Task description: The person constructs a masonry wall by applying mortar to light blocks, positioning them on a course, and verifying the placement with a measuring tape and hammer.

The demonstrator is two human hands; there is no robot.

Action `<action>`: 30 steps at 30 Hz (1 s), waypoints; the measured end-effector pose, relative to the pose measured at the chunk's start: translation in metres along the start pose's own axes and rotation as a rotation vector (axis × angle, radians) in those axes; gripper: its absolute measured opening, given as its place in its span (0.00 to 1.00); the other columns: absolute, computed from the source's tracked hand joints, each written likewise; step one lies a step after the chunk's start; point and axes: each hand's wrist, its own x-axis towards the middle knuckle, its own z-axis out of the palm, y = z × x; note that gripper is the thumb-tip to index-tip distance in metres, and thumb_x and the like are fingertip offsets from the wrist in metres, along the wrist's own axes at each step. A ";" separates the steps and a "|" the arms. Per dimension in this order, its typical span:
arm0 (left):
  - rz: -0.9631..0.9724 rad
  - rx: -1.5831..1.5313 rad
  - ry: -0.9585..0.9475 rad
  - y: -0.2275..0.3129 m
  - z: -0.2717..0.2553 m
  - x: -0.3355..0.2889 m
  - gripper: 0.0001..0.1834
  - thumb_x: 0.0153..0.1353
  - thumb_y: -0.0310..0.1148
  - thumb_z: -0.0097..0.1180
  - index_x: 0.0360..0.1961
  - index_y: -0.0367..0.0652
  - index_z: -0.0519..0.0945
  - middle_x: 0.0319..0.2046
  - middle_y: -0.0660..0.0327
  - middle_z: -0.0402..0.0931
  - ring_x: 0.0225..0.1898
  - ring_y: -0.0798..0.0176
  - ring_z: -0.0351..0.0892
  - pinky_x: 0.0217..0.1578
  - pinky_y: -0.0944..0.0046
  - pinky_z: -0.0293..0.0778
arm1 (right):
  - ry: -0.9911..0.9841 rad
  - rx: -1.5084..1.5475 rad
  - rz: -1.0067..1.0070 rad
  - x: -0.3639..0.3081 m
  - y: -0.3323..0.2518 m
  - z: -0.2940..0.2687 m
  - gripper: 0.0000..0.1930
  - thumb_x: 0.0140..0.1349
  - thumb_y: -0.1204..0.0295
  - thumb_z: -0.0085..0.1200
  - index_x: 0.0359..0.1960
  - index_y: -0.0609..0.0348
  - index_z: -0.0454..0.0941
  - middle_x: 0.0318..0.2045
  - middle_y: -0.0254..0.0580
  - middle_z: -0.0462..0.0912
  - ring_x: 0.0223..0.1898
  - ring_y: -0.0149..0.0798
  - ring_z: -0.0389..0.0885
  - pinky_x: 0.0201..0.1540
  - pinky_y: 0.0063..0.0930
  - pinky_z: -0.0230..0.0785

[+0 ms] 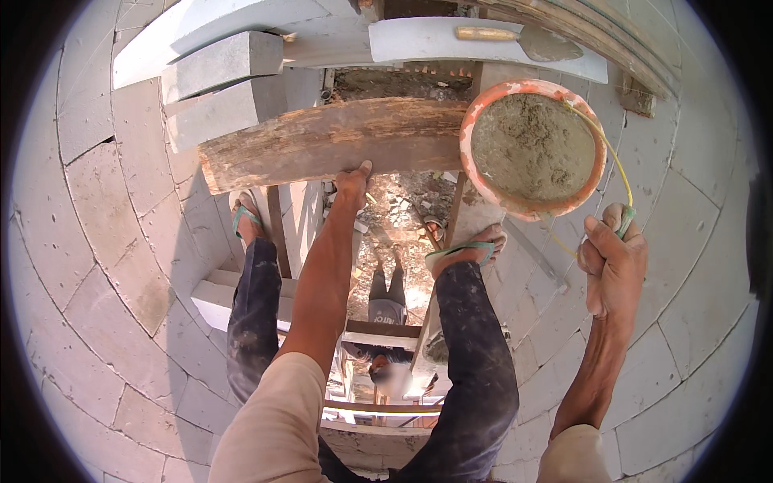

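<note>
My right hand (616, 262) is closed around the green grip of a thin yellow handle. That handle belongs to a round orange bucket (475, 181), filled with grey wet mortar (531, 145) and smeared pale at the rim. The bucket sits against the right end of a worn wooden plank (322, 145), which spans the gap between two block walls. At the plank's near edge, my left hand (352, 189) grips the wood with its thumb on top; the other fingers are mostly hidden. My sandalled feet stand apart on either side of the gap.
An open drop lies between my legs, with rubble and another person (388, 310) far below. Two grey blocks (233, 64) are stacked beyond the plank's left end. A trowel (547, 42) rests on a pale block at the back. Long timbers (604, 36) lie at the far right.
</note>
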 end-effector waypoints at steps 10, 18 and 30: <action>-0.050 0.110 -0.022 -0.012 -0.011 -0.010 0.27 0.67 0.35 0.72 0.60 0.29 0.77 0.56 0.53 0.82 0.54 0.56 0.83 0.53 0.50 0.81 | 0.027 0.046 0.055 -0.013 0.004 0.002 0.17 0.63 0.81 0.62 0.30 0.48 0.65 0.21 0.22 0.64 0.17 0.20 0.56 0.21 0.23 0.46; 0.003 0.065 -0.109 -0.012 -0.038 -0.002 0.25 0.69 0.35 0.70 0.61 0.34 0.78 0.57 0.53 0.82 0.56 0.53 0.83 0.59 0.50 0.79 | 0.066 0.104 0.025 -0.032 0.046 -0.003 0.16 0.68 0.79 0.59 0.32 0.45 0.63 0.21 0.19 0.60 0.18 0.20 0.50 0.24 0.24 0.45; 0.654 1.197 0.299 0.033 -0.041 -0.075 0.61 0.57 0.37 0.75 0.79 0.27 0.46 0.78 0.32 0.44 0.76 0.29 0.54 0.75 0.37 0.58 | 0.090 0.243 0.106 -0.018 0.040 -0.006 0.19 0.81 0.52 0.50 0.36 0.51 0.69 0.20 0.20 0.52 0.19 0.21 0.47 0.24 0.23 0.42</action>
